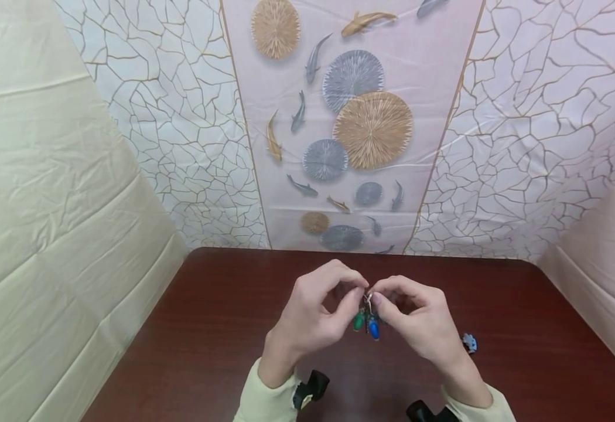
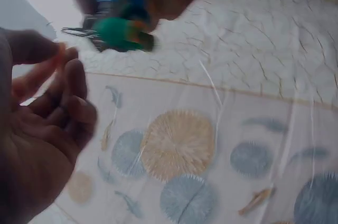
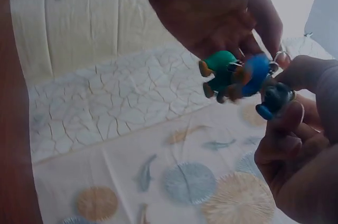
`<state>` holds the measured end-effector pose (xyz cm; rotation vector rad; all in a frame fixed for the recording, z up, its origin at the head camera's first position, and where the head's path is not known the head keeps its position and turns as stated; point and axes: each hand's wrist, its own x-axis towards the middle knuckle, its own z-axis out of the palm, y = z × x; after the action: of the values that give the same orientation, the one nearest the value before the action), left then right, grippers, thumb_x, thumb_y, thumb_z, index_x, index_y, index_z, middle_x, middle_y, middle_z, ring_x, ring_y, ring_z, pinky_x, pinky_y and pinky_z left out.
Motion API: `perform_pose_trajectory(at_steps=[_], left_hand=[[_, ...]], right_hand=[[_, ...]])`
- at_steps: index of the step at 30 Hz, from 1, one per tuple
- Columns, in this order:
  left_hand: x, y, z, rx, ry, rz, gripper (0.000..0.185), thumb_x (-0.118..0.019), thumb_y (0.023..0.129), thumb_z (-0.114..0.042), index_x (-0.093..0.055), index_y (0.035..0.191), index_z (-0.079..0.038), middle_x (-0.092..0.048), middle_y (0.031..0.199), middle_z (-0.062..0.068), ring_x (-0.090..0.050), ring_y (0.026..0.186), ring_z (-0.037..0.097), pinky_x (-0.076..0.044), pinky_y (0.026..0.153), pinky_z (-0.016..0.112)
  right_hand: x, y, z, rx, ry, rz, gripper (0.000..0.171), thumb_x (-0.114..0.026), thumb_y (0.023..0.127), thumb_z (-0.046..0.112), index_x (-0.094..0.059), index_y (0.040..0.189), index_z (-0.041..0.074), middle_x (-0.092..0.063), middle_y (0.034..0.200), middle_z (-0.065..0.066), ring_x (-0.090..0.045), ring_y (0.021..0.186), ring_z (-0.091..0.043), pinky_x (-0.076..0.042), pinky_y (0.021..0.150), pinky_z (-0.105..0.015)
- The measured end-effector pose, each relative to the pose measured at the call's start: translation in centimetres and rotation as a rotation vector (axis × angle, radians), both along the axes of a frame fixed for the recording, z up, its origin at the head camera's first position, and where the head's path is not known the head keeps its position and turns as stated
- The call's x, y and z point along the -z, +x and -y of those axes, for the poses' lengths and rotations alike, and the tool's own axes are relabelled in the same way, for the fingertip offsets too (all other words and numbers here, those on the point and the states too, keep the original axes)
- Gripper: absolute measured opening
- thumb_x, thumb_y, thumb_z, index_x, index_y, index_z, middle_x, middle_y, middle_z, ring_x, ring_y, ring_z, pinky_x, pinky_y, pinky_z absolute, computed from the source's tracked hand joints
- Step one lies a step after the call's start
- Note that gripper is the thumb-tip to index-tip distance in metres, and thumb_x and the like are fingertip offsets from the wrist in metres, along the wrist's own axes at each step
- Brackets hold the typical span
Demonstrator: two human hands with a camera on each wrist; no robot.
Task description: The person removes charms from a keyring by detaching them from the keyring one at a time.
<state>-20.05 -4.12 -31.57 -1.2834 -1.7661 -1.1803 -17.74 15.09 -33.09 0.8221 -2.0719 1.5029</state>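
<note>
In front of me, both hands come together over the table around a bunch of small figure keychains. A green figure (image 1: 358,320) and a blue figure (image 1: 373,329) dangle below the fingertips. My left hand (image 1: 315,308) pinches the bunch near its metal ring (image 3: 281,58) between thumb and forefinger. The right hand (image 1: 418,319) pinches from the other side; by its thumb in the right wrist view is a dark figure with a blue part (image 3: 275,100). Fingers partly hide the ring, and the left wrist view is blurred around the green figure (image 2: 119,34).
A small light-blue piece (image 1: 469,343) lies on the dark brown table (image 1: 191,351), beside the right wrist. Patterned cloth (image 1: 371,129) hangs behind the table's far edge, with pale fabric (image 1: 49,234) at the left side.
</note>
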Motion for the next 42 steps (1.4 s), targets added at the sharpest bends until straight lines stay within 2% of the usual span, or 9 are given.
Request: perform_pose_trajectory(at_steps=[3, 7, 14, 18, 23, 27, 31, 36, 42], left_hand=[[0.0, 0.2, 0.3, 0.021, -0.057, 0.134, 0.005, -0.063, 0.092, -0.008, -0.067, 0.092, -0.012, -0.059, 0.077, -0.005, -0.050, 0.066, -0.002, -0.046, 0.055, 0.014], [0.1, 0.4, 0.4, 0.034, -0.155, 0.261, 0.006, -0.063, 0.094, -0.014, -0.068, 0.090, -0.014, -0.059, 0.075, -0.007, -0.050, 0.066, -0.005, -0.048, 0.055, 0.017], [0.3, 0.4, 0.3, 0.062, -0.226, 0.362, 0.005, -0.066, 0.091, -0.009, -0.069, 0.092, -0.013, -0.064, 0.076, -0.005, -0.052, 0.067, -0.005, -0.049, 0.058, 0.018], [0.4, 0.3, -0.1, 0.058, -0.241, 0.334, 0.009, -0.066, 0.087, -0.004, -0.066, 0.090, -0.013, -0.064, 0.078, -0.004, -0.052, 0.068, -0.005, -0.049, 0.060, 0.014], [0.5, 0.3, -0.4, 0.016, -0.230, 0.255, 0.013, -0.066, 0.082, -0.001, -0.063, 0.085, -0.013, -0.062, 0.078, -0.005, -0.052, 0.069, -0.005, -0.048, 0.063, 0.009], [0.4, 0.2, -0.6, -0.046, -0.213, 0.112, 0.015, -0.065, 0.079, 0.001, -0.063, 0.084, -0.014, -0.060, 0.078, -0.007, -0.054, 0.070, -0.003, -0.047, 0.064, 0.008], [0.3, 0.0, -0.8, -0.091, -0.190, -0.005, 0.014, -0.064, 0.079, 0.001, -0.064, 0.084, -0.012, -0.059, 0.080, -0.007, -0.056, 0.073, -0.001, -0.046, 0.069, 0.006], [0.4, -0.2, -1.1, -0.111, -0.167, -0.088, 0.014, -0.060, 0.079, 0.001, -0.063, 0.085, -0.011, -0.060, 0.084, -0.004, -0.057, 0.076, 0.001, -0.045, 0.073, 0.006], [0.5, -0.5, -1.5, -0.140, -0.159, -0.207, 0.017, -0.062, 0.074, 0.005, -0.064, 0.083, -0.009, -0.057, 0.085, -0.004, -0.057, 0.076, 0.002, -0.045, 0.073, 0.006]], right_hand=[[0.1, 0.0, -0.2, 0.015, 0.050, -0.040, 0.025, -0.067, 0.085, -0.009, -0.068, 0.093, 0.014, -0.063, 0.075, 0.009, -0.048, 0.052, -0.003, -0.040, 0.045, -0.020], [0.3, -0.4, -0.4, 0.004, 0.079, -0.158, 0.030, -0.069, 0.081, -0.012, -0.069, 0.094, 0.015, -0.062, 0.075, 0.007, -0.045, 0.052, -0.001, -0.038, 0.045, -0.015], [0.5, -0.9, -0.7, 0.099, 0.141, -0.358, 0.035, -0.073, 0.073, -0.013, -0.070, 0.091, 0.017, -0.061, 0.075, 0.011, -0.046, 0.057, 0.005, -0.038, 0.051, -0.009], [0.6, -1.1, -0.7, 0.121, 0.162, -0.414, 0.030, -0.073, 0.075, -0.009, -0.071, 0.091, 0.017, -0.062, 0.075, 0.010, -0.047, 0.060, 0.005, -0.039, 0.052, -0.010], [0.5, -1.0, -0.8, 0.133, 0.150, -0.416, 0.030, -0.073, 0.075, -0.010, -0.071, 0.092, 0.015, -0.065, 0.077, 0.008, -0.050, 0.061, 0.005, -0.041, 0.054, -0.010], [0.4, -1.0, -0.9, 0.148, 0.112, -0.387, 0.035, -0.075, 0.072, -0.015, -0.071, 0.092, 0.013, -0.066, 0.078, 0.005, -0.051, 0.061, 0.004, -0.042, 0.054, -0.009], [0.2, -0.9, -1.1, 0.113, 0.055, -0.367, 0.036, -0.074, 0.070, -0.019, -0.071, 0.092, 0.009, -0.066, 0.077, 0.001, -0.052, 0.061, 0.001, -0.043, 0.052, -0.012], [-0.1, -0.6, -1.3, 0.072, 0.011, -0.341, 0.034, -0.071, 0.072, -0.021, -0.071, 0.094, 0.006, -0.066, 0.078, -0.003, -0.057, 0.063, -0.002, -0.047, 0.054, -0.014], [-0.5, 0.1, -1.3, 0.128, 0.027, -0.218, 0.030, -0.070, 0.079, -0.016, -0.069, 0.095, 0.009, -0.066, 0.075, 0.002, -0.058, 0.060, -0.001, -0.048, 0.052, -0.016]])
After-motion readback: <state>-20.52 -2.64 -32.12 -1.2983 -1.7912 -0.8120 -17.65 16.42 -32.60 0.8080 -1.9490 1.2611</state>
